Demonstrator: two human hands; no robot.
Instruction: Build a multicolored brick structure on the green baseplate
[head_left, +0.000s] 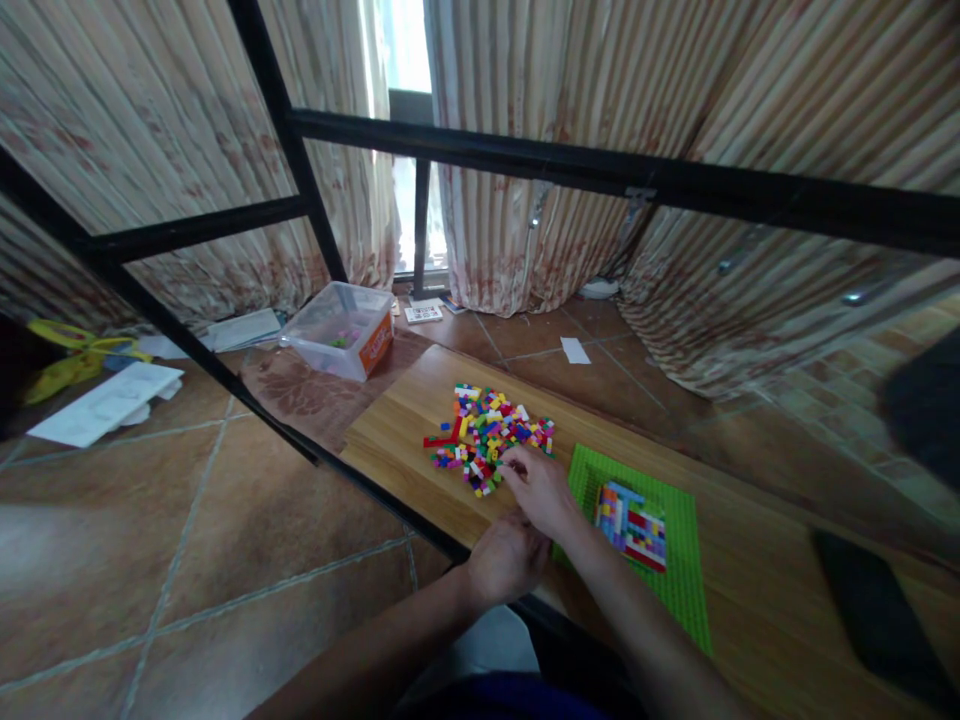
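Note:
A pile of small colourful toy bricks [499, 422] lies loose on the wooden table [405, 405]. My right hand [536, 485] reaches to the near edge of this pile, its thumb and fingertips drawn together; whatever sits between them is too small to make out. Just below it, close to the table's near edge, my left hand [510, 555] is curled with its fingers closed, and what it may hold is hidden. To the right is a green baseplate [679, 590], bearing a low block of multicoloured bricks [634, 528] pressed together.
A dark flat object [874, 600] lies at the table's right. Left of the table, a clear plastic bin [322, 335] with a few bricks stands on a brown mat [281, 395]. Black metal bars [480, 140] cross the view. Papers [109, 405] lie on the tiled floor.

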